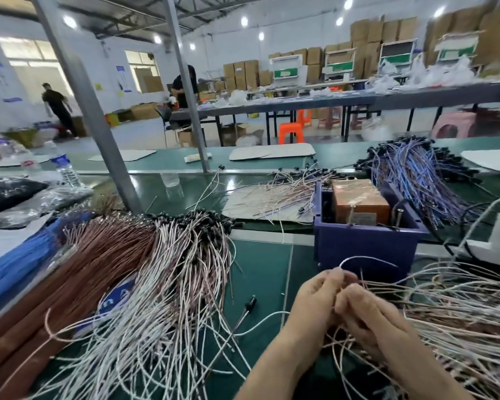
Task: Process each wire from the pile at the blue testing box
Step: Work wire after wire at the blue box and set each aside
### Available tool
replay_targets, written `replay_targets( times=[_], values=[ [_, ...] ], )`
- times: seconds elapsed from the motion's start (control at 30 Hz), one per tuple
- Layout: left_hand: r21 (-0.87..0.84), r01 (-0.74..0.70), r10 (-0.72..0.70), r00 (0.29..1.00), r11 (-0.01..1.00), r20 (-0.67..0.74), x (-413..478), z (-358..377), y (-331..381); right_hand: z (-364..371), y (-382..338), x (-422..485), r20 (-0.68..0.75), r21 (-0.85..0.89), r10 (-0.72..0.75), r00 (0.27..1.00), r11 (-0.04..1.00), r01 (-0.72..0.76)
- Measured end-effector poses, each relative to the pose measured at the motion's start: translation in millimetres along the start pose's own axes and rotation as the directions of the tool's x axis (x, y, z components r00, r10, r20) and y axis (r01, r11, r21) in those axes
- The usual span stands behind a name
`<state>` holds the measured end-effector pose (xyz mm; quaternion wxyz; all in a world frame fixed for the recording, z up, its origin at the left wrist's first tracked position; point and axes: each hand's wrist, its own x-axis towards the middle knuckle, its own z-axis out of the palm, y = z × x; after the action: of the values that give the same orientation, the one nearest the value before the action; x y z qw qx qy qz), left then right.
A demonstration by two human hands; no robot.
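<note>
A white wire (368,257) is pinched between both hands at the lower centre-right of the frame, its loop arched up in front of the blue box (364,243). The left hand (315,295) is closed on it with curled fingertips. The right hand (370,313), touching the left, is likewise curled round the wire; whether more strands are held under it cannot be told.

The box is set just behind the hands, open at the top, and an orange block (358,202) is seen inside it. A large pile (171,269) of white and pink wires with black caps is fanned over the green mat (260,255) to the left of the hands. A brown bundle (78,272) lies along the pile's left side. A second heap (459,307) is spread at the lower right, beside the right hand. One loose capped wire (249,306) lies on the mat between the pile and the hands.

Behind the box, thin wires (283,186) are scattered on a pale sheet, and blue wires (416,180) are heaped at the upper right. A bottle (65,168) is seen at the left, and an orange stool (290,132) further back.
</note>
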<state>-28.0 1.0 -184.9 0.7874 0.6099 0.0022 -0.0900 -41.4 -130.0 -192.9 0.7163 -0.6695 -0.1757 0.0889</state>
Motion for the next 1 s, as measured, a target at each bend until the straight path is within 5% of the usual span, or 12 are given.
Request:
replay_targets(
  times=[0.23, 0.5, 0.7, 0.9, 1.0],
  values=[
    [-0.027, -0.080, 0.077, 0.991, 0.996, -0.111, -0.4, 1.2, -2.4, -16.9, 2.5, 12.4, -0.346, 0.310, 0.063, 0.936, 0.950, 0.051],
    [-0.169, -0.263, 0.186, 0.910, 0.950, -0.371, 4.0, -1.7, -2.9, 0.2, 2.3, 14.5, -0.459, 0.573, 0.294, 0.838, 0.819, 0.027],
    [-0.034, -0.324, 0.281, 0.863, 0.945, -0.420, 3.9, -0.8, -4.0, 10.4, 1.7, 9.5, -0.392, 0.513, 0.233, 0.890, 0.858, 0.001],
    [0.072, -0.311, 0.304, 0.809, 0.948, -0.504, 5.6, -10.9, -3.6, -21.1, -8.6, 8.3, -0.610, 0.416, 0.119, 0.784, 0.890, 0.189],
    [0.140, -0.308, 0.338, 0.847, 0.941, -0.410, 4.9, -14.5, -0.9, -31.2, -6.8, 8.5, -0.659, 0.277, 0.049, 0.750, 0.944, 0.181]
  ],
)
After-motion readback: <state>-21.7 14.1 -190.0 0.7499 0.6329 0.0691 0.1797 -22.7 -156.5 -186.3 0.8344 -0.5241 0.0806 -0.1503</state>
